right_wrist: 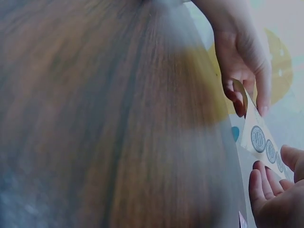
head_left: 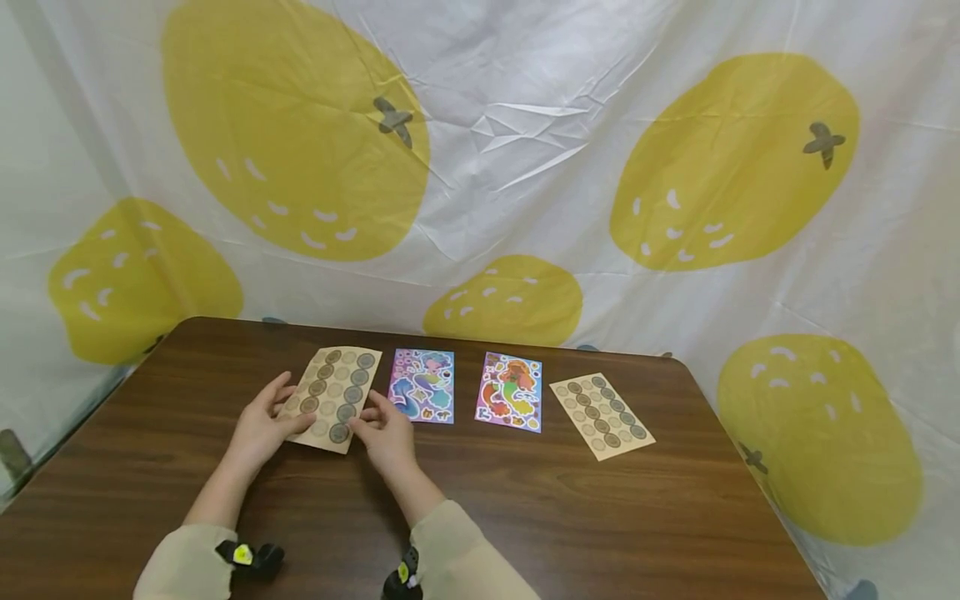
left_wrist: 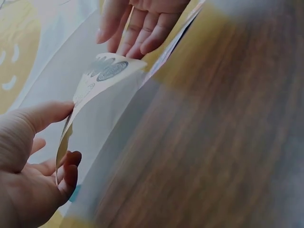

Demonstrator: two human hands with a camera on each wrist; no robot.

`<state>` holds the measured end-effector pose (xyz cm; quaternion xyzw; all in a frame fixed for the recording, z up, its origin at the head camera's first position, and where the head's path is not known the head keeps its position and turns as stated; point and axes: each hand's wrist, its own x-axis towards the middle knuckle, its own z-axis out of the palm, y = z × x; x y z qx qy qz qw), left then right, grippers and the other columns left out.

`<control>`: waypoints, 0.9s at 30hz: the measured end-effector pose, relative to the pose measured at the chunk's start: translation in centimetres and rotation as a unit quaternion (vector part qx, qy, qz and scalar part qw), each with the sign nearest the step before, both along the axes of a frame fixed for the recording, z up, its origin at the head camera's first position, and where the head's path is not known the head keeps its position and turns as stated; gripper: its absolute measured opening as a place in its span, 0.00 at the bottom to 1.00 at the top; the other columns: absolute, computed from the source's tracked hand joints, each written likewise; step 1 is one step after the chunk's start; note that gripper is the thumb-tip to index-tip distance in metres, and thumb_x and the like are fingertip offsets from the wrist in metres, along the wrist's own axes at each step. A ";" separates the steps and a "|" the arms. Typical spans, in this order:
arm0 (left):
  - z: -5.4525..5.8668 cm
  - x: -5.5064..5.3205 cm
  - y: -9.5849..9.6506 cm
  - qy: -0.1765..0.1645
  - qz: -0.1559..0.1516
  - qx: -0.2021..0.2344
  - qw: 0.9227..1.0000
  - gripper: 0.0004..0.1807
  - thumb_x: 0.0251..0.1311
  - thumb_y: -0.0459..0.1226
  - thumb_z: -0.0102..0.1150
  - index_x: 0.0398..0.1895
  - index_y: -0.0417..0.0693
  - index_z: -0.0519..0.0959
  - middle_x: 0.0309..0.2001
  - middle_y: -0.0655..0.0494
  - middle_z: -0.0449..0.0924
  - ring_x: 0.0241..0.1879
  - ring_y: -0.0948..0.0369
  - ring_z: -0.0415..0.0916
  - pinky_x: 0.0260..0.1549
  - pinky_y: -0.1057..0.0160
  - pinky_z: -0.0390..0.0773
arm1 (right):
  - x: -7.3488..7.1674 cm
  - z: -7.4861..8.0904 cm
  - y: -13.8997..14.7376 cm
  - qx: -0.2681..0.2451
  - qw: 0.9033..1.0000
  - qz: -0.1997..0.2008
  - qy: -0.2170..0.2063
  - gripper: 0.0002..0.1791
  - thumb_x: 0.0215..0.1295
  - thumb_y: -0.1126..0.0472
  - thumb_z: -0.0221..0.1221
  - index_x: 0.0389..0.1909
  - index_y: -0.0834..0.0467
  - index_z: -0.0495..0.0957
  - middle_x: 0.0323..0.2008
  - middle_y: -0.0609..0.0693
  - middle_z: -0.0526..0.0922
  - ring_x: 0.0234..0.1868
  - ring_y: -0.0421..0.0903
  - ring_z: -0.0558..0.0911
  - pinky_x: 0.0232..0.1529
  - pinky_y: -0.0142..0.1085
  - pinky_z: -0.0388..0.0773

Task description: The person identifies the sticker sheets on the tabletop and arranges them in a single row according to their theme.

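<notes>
A tan sticker sheet [head_left: 334, 392] printed with rows of round coin-like seals is held up over the left part of the table. My left hand [head_left: 258, 429] pinches its lower left edge, thumb on the printed face and fingers behind. At the lower right edge, my right hand [head_left: 388, 437] holds it between thumb and fingers. The left wrist view shows the sheet [left_wrist: 102, 78] bowed, with its near edge between the left thumb and fingers. From the right wrist, the dark round seals [right_wrist: 258, 138] show along its edge.
Right of the hands, a blue-purple mermaid sticker sheet [head_left: 423, 385] and an orange-haired mermaid sticker sheet [head_left: 510, 392] lie flat. Farther right, a second tan seal sheet [head_left: 602, 417] lies at an angle. Behind the brown wooden table [head_left: 540, 517] hangs a lemon-print curtain [head_left: 525, 192].
</notes>
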<state>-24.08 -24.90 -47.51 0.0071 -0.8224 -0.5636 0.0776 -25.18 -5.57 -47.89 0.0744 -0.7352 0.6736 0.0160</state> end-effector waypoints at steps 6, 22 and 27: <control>0.0 0.6 -0.1 0.018 0.006 -0.006 1.000 0.47 0.56 0.36 0.68 0.74 0.36 0.50 0.62 0.32 0.65 0.46 0.55 0.71 0.33 0.73 0.75 | 0.1 0.3 0.1 0.005 1.000 0.000 0.005 0.27 0.55 0.70 0.66 0.58 0.67 0.74 0.28 0.46 0.80 0.27 0.35 0.76 0.28 0.25 0.75; 0.6 1.2 0.2 0.067 0.016 0.014 0.998 0.41 0.56 0.30 0.66 0.71 0.32 0.56 0.54 0.33 0.70 0.32 0.73 0.74 0.26 0.71 0.77 | 0.3 0.5 0.7 -0.015 1.000 -0.012 0.014 0.27 0.52 0.77 0.64 0.57 0.67 0.75 0.21 0.47 0.79 0.19 0.41 0.77 0.22 0.36 0.81; 0.9 1.5 0.1 0.063 0.022 0.021 0.998 0.39 0.57 0.29 0.64 0.71 0.33 0.57 0.53 0.36 0.70 0.30 0.73 0.75 0.22 0.70 0.77 | 0.5 0.6 1.1 -0.002 1.000 -0.004 0.006 0.32 0.52 0.77 0.65 0.61 0.65 0.72 0.21 0.46 0.78 0.18 0.43 0.77 0.19 0.35 0.80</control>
